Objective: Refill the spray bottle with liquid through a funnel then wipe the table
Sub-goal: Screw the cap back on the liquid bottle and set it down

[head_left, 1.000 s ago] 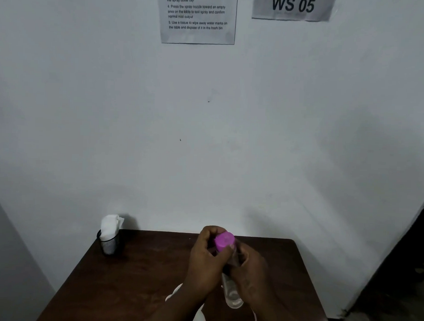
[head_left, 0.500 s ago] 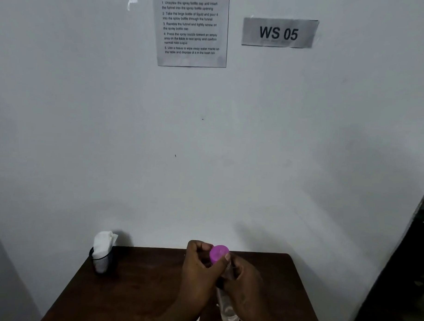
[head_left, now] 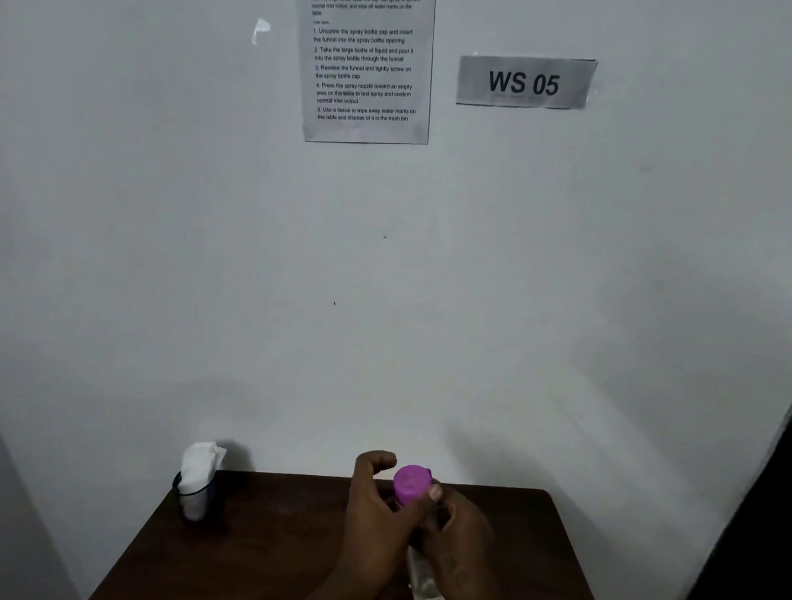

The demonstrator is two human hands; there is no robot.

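A clear spray bottle (head_left: 424,583) with a purple cap (head_left: 411,483) is held above the dark wooden table (head_left: 264,542), near its front middle. My right hand (head_left: 455,539) grips the bottle's body from the right. My left hand (head_left: 377,514) pinches the purple cap, thumb against its right side and curled fingers over its left. Much of the bottle's upper body is hidden behind both hands. No funnel is in view.
A black holder stuffed with white tissues (head_left: 198,481) stands at the table's back left corner. The white wall carries an instruction sheet (head_left: 368,65) and a "WS 05" sign (head_left: 525,82). A dark opening lies at the right edge.
The camera has tilted upward, so the table and hands sit lower in view. My left hand's fingers have shifted around the purple cap while the right keeps its grip on the bottle.
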